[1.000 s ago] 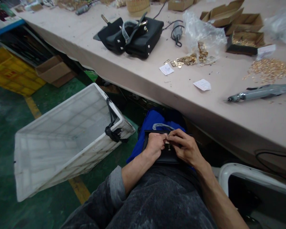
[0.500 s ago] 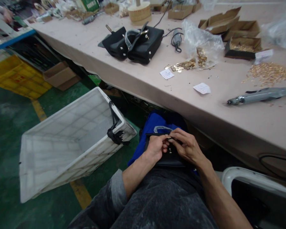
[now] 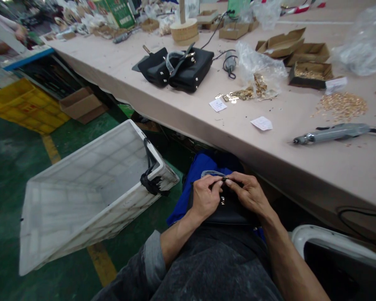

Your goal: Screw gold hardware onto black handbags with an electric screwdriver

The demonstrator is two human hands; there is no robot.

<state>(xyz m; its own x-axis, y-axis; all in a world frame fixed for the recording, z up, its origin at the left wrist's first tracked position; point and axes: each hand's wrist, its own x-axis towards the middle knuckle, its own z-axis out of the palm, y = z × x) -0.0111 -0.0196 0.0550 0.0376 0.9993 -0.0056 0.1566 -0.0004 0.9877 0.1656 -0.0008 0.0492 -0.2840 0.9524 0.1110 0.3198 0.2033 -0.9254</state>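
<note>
At lower centre, my left hand (image 3: 206, 197) and right hand (image 3: 250, 194) pinch a dark edge of the black bag (image 3: 230, 211). It lies beneath both, long side running left to right.

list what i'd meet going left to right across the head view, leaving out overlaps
Yellow plastic crate → open brown cardboard box → bare left hand → small shiny metal fitting on the black bag → bare right hand → long grey corded power tool
</note>
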